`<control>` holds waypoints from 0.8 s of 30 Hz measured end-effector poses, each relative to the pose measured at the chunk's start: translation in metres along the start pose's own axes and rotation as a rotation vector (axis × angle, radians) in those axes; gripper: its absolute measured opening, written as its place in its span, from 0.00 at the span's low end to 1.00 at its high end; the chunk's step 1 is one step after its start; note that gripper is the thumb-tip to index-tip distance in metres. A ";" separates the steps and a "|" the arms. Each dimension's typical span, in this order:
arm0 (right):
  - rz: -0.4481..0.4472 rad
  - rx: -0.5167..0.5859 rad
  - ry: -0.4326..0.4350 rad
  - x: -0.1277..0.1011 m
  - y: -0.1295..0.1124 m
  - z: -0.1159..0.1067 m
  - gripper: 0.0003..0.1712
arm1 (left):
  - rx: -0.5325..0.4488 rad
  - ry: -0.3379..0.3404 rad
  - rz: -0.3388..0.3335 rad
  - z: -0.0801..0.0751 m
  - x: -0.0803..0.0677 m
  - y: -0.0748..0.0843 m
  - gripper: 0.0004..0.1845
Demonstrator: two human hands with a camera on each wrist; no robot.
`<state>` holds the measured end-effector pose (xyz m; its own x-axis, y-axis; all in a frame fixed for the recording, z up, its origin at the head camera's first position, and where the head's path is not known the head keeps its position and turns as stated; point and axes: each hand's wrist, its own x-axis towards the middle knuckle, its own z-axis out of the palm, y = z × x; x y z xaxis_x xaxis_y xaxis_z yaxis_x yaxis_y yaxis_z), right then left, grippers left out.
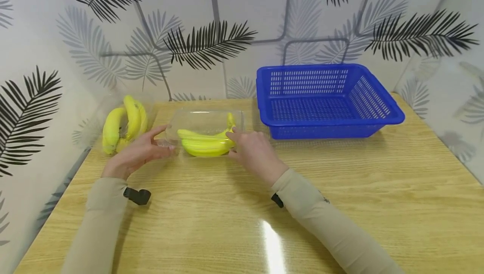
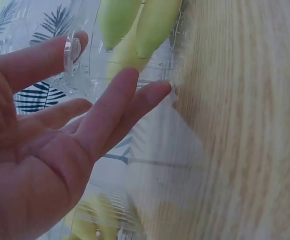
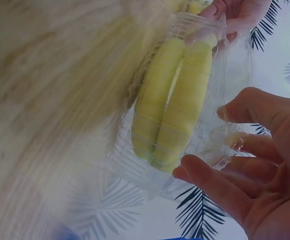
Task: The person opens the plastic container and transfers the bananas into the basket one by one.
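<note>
A clear plastic box [image 1: 206, 116] with a bunch of bananas [image 1: 206, 144] inside lies between the two hands, towards the back of the table. At its left end, my left hand [image 1: 141, 152] has thumb and fingers spread, the fingertips at the plastic edge. In the left wrist view, that hand's fingers [image 2: 107, 107] are fairly straight against the clear wall. My right hand [image 1: 257, 152] grips the box's right end, thumb and fingers bent about its rim. Bananas [image 3: 172, 105] show through ridged plastic in the right wrist view.
Another bunch of bananas [image 1: 126, 122], in clear plastic, stands at the back left beside the left hand. A blue slotted basket [image 1: 321, 131] stands at the back right. Behind the wooden table [image 1: 211, 215] is a leaf-patterned wall covering [image 1: 234, 76].
</note>
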<state>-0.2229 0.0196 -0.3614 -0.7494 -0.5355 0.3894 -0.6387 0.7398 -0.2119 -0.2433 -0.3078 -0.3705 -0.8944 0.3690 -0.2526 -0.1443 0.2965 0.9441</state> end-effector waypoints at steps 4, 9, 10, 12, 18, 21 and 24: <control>0.013 0.025 -0.019 0.003 0.002 -0.005 0.25 | -0.019 -0.011 -0.012 0.000 -0.003 0.001 0.51; 0.077 0.144 -0.075 0.005 0.006 -0.017 0.23 | 0.010 -0.034 -0.016 0.003 -0.002 0.004 0.53; 0.095 0.182 -0.087 0.005 0.007 -0.020 0.24 | 0.018 -0.038 -0.009 0.004 -0.001 0.004 0.52; 0.119 0.239 -0.099 0.005 0.009 -0.025 0.24 | 0.052 -0.038 -0.005 0.005 -0.001 0.005 0.52; 0.137 0.258 0.009 0.006 0.015 -0.029 0.25 | 0.058 -0.053 0.023 0.005 -0.001 0.005 0.50; 0.174 0.275 0.091 0.007 0.017 -0.031 0.23 | 0.036 -0.061 0.050 0.005 0.000 0.005 0.48; 0.179 0.256 0.172 0.009 0.019 -0.034 0.22 | 0.045 -0.064 0.058 0.004 -0.001 0.006 0.48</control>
<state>-0.2356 0.0424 -0.3311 -0.8270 -0.3144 0.4661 -0.5393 0.6780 -0.4995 -0.2417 -0.3028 -0.3658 -0.8715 0.4423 -0.2119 -0.0723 0.3114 0.9475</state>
